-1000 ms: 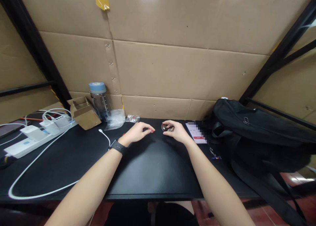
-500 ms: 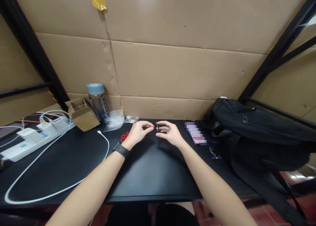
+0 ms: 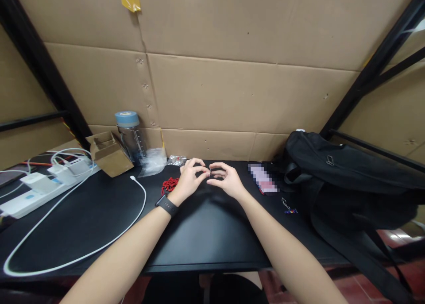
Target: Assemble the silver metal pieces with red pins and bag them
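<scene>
Above the black table, my left hand [image 3: 191,178], with a dark watch on its wrist, pinches the end of a red cord, mostly hidden by the fingertips. My right hand [image 3: 227,178] faces it, thumb and index finger closed on the two ends of a thin, pale upright piece [image 3: 210,173], too small to make out. The left fingertips touch or nearly touch this piece. Beside my left wrist lies a bundle of red cord [image 3: 169,186].
White power strip [image 3: 20,205] with chargers and a looping white cable at left. Open cardboard box [image 3: 114,160], blue-lidded bottle [image 3: 131,136] and clear plastic bags [image 3: 154,161] stand behind. Phone-like object [image 3: 264,178], keychain [image 3: 291,211] and black backpack [image 3: 352,180] lie at right.
My left hand has moved right and closed the small gap to the thin piece in my right hand. More of the red cord bundle shows. The view has shifted slightly.
</scene>
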The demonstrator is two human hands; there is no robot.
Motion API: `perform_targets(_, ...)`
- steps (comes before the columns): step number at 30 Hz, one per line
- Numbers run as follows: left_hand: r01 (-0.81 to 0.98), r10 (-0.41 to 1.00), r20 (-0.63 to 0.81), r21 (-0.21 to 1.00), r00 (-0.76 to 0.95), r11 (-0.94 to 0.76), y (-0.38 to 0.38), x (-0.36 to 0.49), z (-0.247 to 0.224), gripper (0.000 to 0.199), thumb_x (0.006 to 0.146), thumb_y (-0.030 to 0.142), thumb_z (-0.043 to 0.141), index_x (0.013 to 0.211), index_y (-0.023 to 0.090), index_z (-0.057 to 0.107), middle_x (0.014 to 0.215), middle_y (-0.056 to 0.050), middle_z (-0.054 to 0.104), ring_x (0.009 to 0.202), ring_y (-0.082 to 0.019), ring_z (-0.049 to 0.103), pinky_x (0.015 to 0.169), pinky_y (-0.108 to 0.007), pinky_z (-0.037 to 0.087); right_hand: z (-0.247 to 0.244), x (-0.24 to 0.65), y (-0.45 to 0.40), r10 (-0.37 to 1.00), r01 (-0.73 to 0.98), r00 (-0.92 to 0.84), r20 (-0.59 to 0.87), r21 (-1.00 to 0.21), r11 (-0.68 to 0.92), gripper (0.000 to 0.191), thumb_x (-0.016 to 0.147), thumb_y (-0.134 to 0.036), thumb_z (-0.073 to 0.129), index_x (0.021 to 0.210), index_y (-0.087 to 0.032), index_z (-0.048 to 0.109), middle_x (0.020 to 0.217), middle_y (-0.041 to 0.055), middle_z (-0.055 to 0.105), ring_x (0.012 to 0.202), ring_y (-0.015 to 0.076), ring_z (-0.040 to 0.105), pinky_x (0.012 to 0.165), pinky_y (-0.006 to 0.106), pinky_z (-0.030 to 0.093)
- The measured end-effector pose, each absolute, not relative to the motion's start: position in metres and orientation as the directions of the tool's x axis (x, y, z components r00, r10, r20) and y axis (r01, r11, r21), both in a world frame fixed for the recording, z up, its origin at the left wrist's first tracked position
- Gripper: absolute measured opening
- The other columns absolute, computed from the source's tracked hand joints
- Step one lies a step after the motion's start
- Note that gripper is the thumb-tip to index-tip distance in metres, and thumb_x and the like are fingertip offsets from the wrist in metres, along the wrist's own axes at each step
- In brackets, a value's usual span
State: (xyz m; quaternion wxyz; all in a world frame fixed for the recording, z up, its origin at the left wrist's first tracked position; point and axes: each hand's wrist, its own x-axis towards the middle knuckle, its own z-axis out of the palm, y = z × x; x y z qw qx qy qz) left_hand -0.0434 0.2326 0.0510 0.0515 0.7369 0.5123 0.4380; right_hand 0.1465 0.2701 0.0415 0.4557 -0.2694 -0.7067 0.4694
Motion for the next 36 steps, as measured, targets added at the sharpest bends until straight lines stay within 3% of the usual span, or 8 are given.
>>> perform_targets(6, 0.774, 0.747, 0.662, 0.442, 0.060, -0.454, 0.231, -0.043, 0.049, 0.009, 0.088, 0.032, 0.069, 0.085, 0.027, 0.077, 0.112, -0.005, 0.063, 0.117, -0.025, 0.052, 0.103, -0.048, 0.036, 0.042, 0.145, 0.268, 0.849, -0.116, -0.402, 0.343, -0.939, 0.324, 0.049, 0.056, -0.034, 0.093, 0.092, -0.019, 0.064, 0.113, 0.0091, 0.071, 0.096, 0.0262, 0.075, 0.089, 0.042, 0.061)
perform_targets(12, 0.802, 0.733, 0.680, 0.426, 0.022, -0.419, 0.229, -0.043, 0.052, 0.009, 0.088, 0.033, 0.070, 0.086, 0.028, 0.077, 0.111, -0.005, 0.062, 0.115, -0.026, 0.051, 0.102, -0.047, 0.034, 0.048, 0.149, 0.267, 0.804, -0.139, -0.451, 0.389, -0.920, 0.367, 0.031, 0.078, -0.043, 0.077, 0.093, -0.017, 0.072, 0.118, 0.0117, 0.071, 0.099, 0.0243, 0.073, 0.096, 0.042, 0.058)
perform_targets(17, 0.806, 0.741, 0.669, 0.408, 0.057, -0.429, 0.228, -0.040, 0.050, 0.010, 0.089, 0.035, 0.069, 0.086, 0.030, 0.078, 0.111, -0.004, 0.061, 0.115, -0.025, 0.051, 0.100, -0.046, 0.032, 0.043, 0.151, 0.272, 0.809, 0.026, -0.386, 0.442, -0.872, 0.489, 0.022, 0.080, -0.039, 0.074, 0.085, -0.017, 0.075, 0.107, 0.0107, 0.075, 0.094, 0.0228, 0.073, 0.086, 0.037, 0.060)
perform_targets(22, 0.819, 0.758, 0.643, 0.373, 0.111, -0.436, 0.228, -0.039, 0.046, 0.011, 0.089, 0.037, 0.069, 0.088, 0.031, 0.078, 0.112, -0.005, 0.061, 0.116, -0.028, 0.049, 0.098, -0.047, 0.031, 0.046, 0.154, 0.273, 0.746, 0.245, -0.417, 0.519, -0.727, 0.642, 0.012, 0.083, -0.029, 0.068, 0.079, -0.021, 0.077, 0.099, 0.0078, 0.075, 0.081, 0.0196, 0.070, 0.065, 0.030, 0.055)
perform_targets(30, 0.814, 0.783, 0.594, 0.353, 0.186, -0.461, 0.230, -0.041, 0.044, 0.011, 0.090, 0.035, 0.067, 0.095, 0.029, 0.075, 0.113, -0.005, 0.061, 0.115, -0.027, 0.049, 0.098, -0.045, 0.034, 0.042, 0.155, 0.277, 0.717, 0.283, -0.495, 0.491, -0.689, 0.667, 0.007, 0.079, -0.018, 0.064, 0.076, -0.019, 0.071, 0.100, 0.0059, 0.068, 0.082, 0.0158, 0.064, 0.064, 0.025, 0.049)
perform_targets(31, 0.806, 0.788, 0.578, 0.353, 0.212, -0.475, 0.229, -0.044, 0.045, 0.016, 0.090, 0.033, 0.066, 0.105, 0.031, 0.072, 0.117, -0.005, 0.060, 0.116, -0.027, 0.049, 0.099, -0.045, 0.034, 0.041, 0.156, 0.278, 0.718, 0.292, -0.501, 0.483, -0.687, 0.665, 0.007, 0.078, -0.017, 0.064, 0.076, -0.019, 0.071, 0.101, 0.0059, 0.067, 0.084, 0.0160, 0.064, 0.064, 0.025, 0.049)
perform_targets(34, 0.774, 0.805, 0.500, 0.350, 0.321, -0.527, 0.228, -0.052, 0.049, 0.058, 0.084, 0.030, 0.073, 0.138, 0.035, 0.051, 0.133, -0.006, 0.055, 0.124, -0.029, 0.046, 0.102, -0.046, 0.034, 0.040, 0.159, 0.281, 0.730, 0.318, -0.510, 0.455, -0.689, 0.651, 0.006, 0.077, -0.016, 0.064, 0.076, -0.018, 0.070, 0.104, 0.0062, 0.065, 0.088, 0.0165, 0.063, 0.065, 0.025, 0.048)
perform_targets(36, 0.764, 0.810, 0.453, 0.346, 0.373, -0.545, 0.228, -0.056, 0.051, 0.075, 0.077, 0.036, 0.080, 0.143, 0.036, 0.045, 0.140, -0.007, 0.051, 0.128, -0.031, 0.043, 0.104, -0.048, 0.033, 0.040, 0.160, 0.281, 0.734, 0.323, -0.517, 0.441, -0.693, 0.644, 0.007, 0.077, -0.016, 0.064, 0.076, -0.018, 0.070, 0.106, 0.0063, 0.064, 0.089, 0.0165, 0.063, 0.066, 0.025, 0.048)
